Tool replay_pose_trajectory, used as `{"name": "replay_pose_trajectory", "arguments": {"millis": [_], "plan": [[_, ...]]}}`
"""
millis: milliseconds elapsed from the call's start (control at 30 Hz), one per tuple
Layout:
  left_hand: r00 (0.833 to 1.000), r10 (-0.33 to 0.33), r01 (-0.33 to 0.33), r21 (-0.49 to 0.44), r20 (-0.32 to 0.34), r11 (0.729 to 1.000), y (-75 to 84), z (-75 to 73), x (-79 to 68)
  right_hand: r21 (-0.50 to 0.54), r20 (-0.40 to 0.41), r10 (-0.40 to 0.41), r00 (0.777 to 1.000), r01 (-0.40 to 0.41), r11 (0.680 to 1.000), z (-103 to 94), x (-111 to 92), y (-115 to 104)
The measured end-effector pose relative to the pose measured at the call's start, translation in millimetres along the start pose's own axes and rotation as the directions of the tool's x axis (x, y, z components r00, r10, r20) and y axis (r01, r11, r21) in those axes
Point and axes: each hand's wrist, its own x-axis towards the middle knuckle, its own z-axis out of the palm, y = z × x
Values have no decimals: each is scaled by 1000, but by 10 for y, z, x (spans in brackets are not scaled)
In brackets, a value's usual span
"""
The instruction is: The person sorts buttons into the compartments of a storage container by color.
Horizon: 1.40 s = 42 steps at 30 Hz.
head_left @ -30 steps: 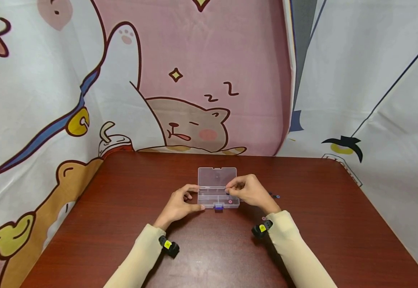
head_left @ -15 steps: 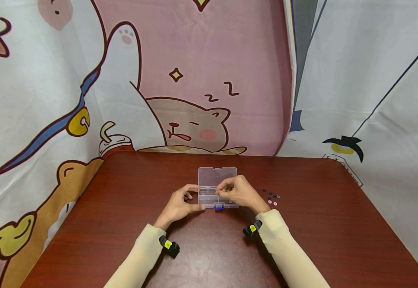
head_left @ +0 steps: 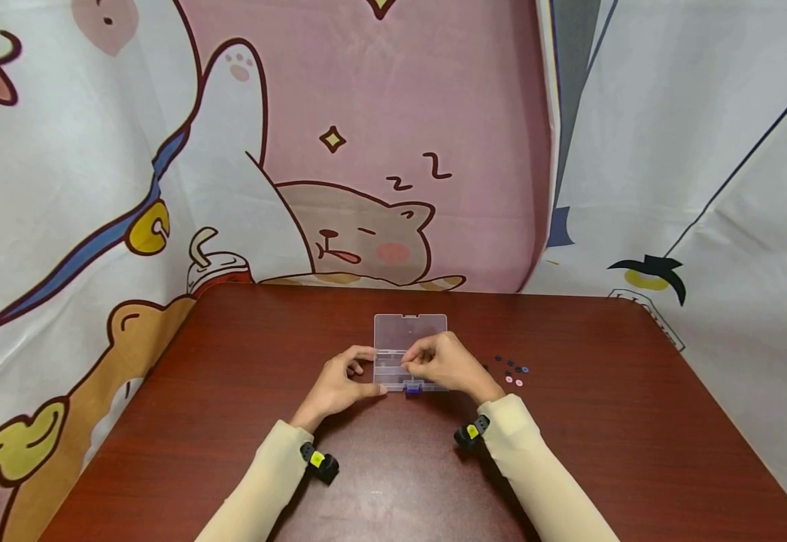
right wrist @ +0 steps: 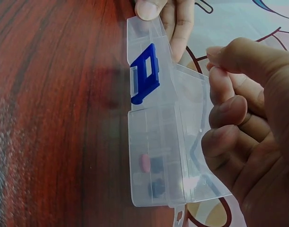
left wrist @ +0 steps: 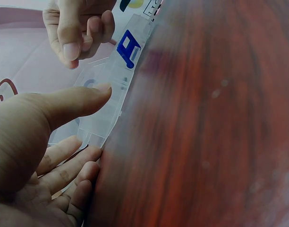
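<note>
My left hand (head_left: 339,384) is gripping the clear plastic box (head_left: 387,371) at its left end, the thumb pressing on the near corner and the fingers bending round behind. My right hand (head_left: 446,363) is hovering above the box, around its middle, with thumb and index fingertip meeting in a narrow pinch and the other fingers curling in; I cannot tell whether anything small is sitting between those tips. The box is lying on the worktop (head_left: 393,470), its lid (head_left: 410,330) hanging open on the far side and its blue latch (head_left: 412,389) sitting at the middle of its near side. Through the near wall, toward the box's right end, a pink piece (right wrist: 145,163) is showing beside some dark pieces (right wrist: 157,187). To the right of the box, apart from it, small dark discs (head_left: 509,364) are lying scattered, with two pink discs (head_left: 514,382) resting just nearer to me than they are. Behind the box and the worktop, a cartoon-printed cloth (head_left: 481,165) is hanging.
</note>
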Motion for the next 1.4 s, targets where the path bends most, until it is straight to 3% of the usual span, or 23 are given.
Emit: {"name": "replay_pose_trajectory", "arguments": {"millis": [533, 1000, 1400], "plan": [[1000, 10, -10, -7, 4, 1000, 4, -1, -2, 0, 10, -5, 1000, 5, 1000, -80, -14, -34], [1000, -16, 16, 7, 20, 1000, -12, -11, -3, -25, -20, 13, 1000, -14, 1000, -292, -111, -62], [1000, 0, 0, 4, 3, 1000, -7, 0, -8, -27, -58, 60, 996, -62, 998, -539, -282, -12]]}}
